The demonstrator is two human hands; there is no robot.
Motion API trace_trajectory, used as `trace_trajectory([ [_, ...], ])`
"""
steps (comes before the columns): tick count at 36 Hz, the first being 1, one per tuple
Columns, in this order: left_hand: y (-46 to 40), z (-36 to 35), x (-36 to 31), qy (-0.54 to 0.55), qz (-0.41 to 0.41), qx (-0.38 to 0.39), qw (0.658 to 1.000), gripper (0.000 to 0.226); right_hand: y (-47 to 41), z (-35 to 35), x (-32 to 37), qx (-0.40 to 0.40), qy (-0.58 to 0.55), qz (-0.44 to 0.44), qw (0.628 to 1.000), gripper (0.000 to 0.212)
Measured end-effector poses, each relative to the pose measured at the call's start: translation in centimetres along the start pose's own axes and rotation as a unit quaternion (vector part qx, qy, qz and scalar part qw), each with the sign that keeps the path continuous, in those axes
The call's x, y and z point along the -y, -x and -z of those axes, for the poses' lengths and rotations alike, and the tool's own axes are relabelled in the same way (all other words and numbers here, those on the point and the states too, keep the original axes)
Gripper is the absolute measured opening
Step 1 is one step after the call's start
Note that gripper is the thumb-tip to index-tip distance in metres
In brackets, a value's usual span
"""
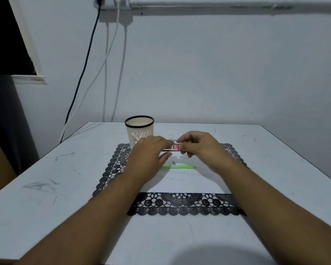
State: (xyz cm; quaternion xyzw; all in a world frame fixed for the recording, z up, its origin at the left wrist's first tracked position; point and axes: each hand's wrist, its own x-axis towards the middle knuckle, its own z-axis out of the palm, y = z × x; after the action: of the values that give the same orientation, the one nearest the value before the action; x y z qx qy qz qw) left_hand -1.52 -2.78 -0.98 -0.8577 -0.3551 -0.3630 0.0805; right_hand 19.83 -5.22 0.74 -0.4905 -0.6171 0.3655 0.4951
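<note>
The left hand [149,150] and the right hand [197,146] each pinch one end of a little red box [175,147], just beside the cup [139,131]. It looks light, hard and slippery; hold its ends.

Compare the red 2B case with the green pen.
The red 2B case is held between the left hand and right hand; the green pen lies untouched on the paper. The case is red and white with print; the pen is plain green. Both lie crosswise.
</note>
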Motion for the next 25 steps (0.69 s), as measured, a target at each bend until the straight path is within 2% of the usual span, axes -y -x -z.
trace_trajectory([
  [5, -0.02, 0.16, 0.29, 0.040, 0.042, 0.002, 0.998, 0.029, 0.14, -0.21, -0.26, 0.026, -0.054, 0.028, 0.998, 0.018],
  [9, -0.04, 0.17, 0.39, 0.100, 0.055, 0.001, 0.993, 0.029, 0.35, 0.13, -0.35, 0.032, -0.031, 0.069, 0.997, 0.027],
  [16, -0.09, 0.29, -0.03, 0.144, 0.051, -0.009, 0.988, 0.026, 0.63, -0.14, -0.41, 0.002, -0.055, 0.100, 0.993, 0.026],
  [25, 0.03, 0.65, -0.34, 0.134, 0.049, -0.002, 0.990, 0.029, 0.83, 0.13, -0.20, -0.004, -0.076, 0.094, 0.993, 0.013],
])
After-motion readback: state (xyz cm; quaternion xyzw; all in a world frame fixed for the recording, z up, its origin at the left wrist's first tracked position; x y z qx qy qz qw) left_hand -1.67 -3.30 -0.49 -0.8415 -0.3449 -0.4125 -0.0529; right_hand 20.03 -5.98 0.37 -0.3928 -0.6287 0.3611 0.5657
